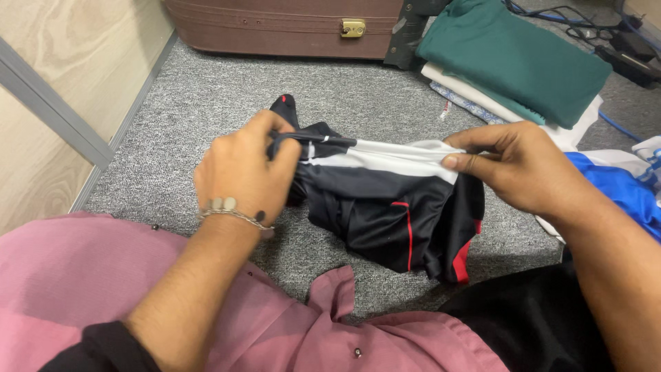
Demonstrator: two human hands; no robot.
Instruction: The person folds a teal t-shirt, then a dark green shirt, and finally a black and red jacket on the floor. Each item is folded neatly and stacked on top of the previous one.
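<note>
Right, nearest to me I am seeing a pink shirt [289, 331] spreading across the bottom of the view, with a black cloth [537, 324] lying against it on the right. Just beyond that, both forearms are reaching out over the grey carpet [206, 103].

The left hand [241, 172] is curling shut around the left end of a black garment [385, 207], the fingers wrapped over a bunched bit of fabric and a thin dark cord; a beaded bracelet [231, 210] is sitting on that wrist. The right hand [516, 165] is pinching the garment's white band [385, 155] at its right end, thumb pressing on top with the fingers tucked under, so it is closed on the cloth too. Between the two hands the white band is stretching fairly taut, and the rest of the garment, black with red trim, is hanging down from it and touching the carpet in the middle of the scene.

Moving right, a blue garment [620, 186] is lying beside the right forearm. Further off on the right, a folded green cloth [516, 58] is resting on top of a stack of pale folded cloths [482, 93]. Past that, black cables [585, 27] are trailing in the far right corner. At the far edge a brown case [289, 27] with a brass latch [352, 27] is standing on the carpet, and a pale wooden wall panel [62, 83] is running along the left.
</note>
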